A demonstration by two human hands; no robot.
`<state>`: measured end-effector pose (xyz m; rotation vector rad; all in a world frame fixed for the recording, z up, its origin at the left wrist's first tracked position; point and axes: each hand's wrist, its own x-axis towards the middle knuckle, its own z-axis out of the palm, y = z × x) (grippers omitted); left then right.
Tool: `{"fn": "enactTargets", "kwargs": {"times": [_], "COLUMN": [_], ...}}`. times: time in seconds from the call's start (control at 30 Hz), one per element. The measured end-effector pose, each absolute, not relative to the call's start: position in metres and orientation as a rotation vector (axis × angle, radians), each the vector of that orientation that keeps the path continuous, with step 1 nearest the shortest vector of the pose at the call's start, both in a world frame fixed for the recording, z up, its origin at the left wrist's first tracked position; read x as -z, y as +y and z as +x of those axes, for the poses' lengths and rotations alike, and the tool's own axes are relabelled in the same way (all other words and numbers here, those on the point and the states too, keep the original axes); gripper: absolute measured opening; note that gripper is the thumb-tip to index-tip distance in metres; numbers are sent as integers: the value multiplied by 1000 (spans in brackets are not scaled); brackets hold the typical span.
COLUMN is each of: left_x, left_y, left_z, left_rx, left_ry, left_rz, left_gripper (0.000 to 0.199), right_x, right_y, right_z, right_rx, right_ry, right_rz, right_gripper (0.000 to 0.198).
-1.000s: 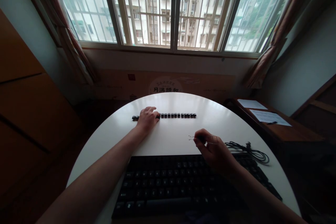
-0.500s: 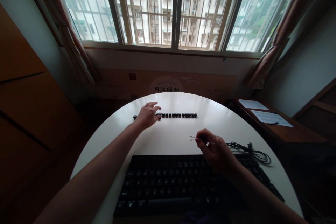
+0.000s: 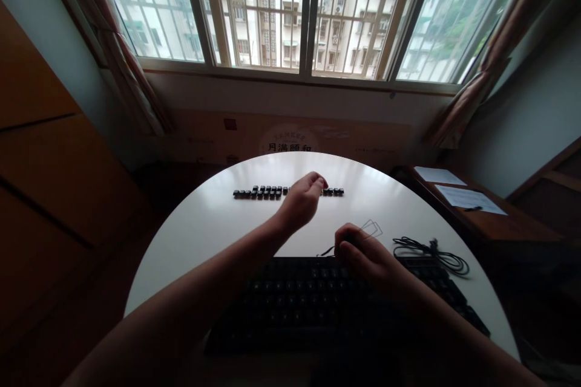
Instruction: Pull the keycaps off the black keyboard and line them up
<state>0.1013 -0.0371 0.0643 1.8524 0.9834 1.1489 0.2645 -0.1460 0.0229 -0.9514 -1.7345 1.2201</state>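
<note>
Beyond the keyboard [image 3: 290,300] on the tabletop [image 3: 190,242], black keycaps [image 3: 267,192] lie lined up; the left hand [image 3: 300,198] is over them, its grip's state hard to tell; near the keyboard's far edge, the right hand [image 3: 363,249] grasps a wire tool [image 3: 373,228]

**Four Chinese Characters Legible**

月满颐和 [image 3: 289,147] can be read in dark characters on the brown panel [image 3: 247,133]. The smaller lettering [image 3: 289,135] arched above is blurred. Key legends [image 3: 297,300] on the keyboard [image 3: 272,334] and marks on the nearer paper sheet [image 3: 469,199] are too small to be read.
</note>
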Motion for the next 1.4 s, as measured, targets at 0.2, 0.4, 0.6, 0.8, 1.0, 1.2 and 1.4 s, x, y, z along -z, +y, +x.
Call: {"fn": "enactTargets", "kwargs": {"times": [0.2,0.4,0.6,0.8,1.0,1.2,1.4], "left_x": [-19,-17,-18,-16,-15,-17,-16], "left_y": [-38,-39,-37,-37,-36,-38,-37], "left_z": [111,110,110,108,108,107,105], "left_rx": [-828,-525,-441,-405,-409,-399,-443], "left_ry": [1119,1083,1096,1091,1083,1080,1080], "left_rz": [2170,2375,2441,2504,2507,2477,2519], "left_gripper": [22,23,24,24,24,26,26], "right_x": [-6,-1,-9,-14,-10,-6,-9], "right_y": [-142,-140,-143,-150,-151,-152,-153], "right_z": [254,249,249,245,244,246,244], "right_rx": [-1268,-1169,-1034,-838,-700,-736,-804], "right_ry": [-1749,-1778,-1954,-2180,-2265,-2100,-2021], "right_rz": [-962,-1024,-1082,-1132,-1107,-1071,-1057], "right_gripper": [25,25,22,13,9,10,11]}}
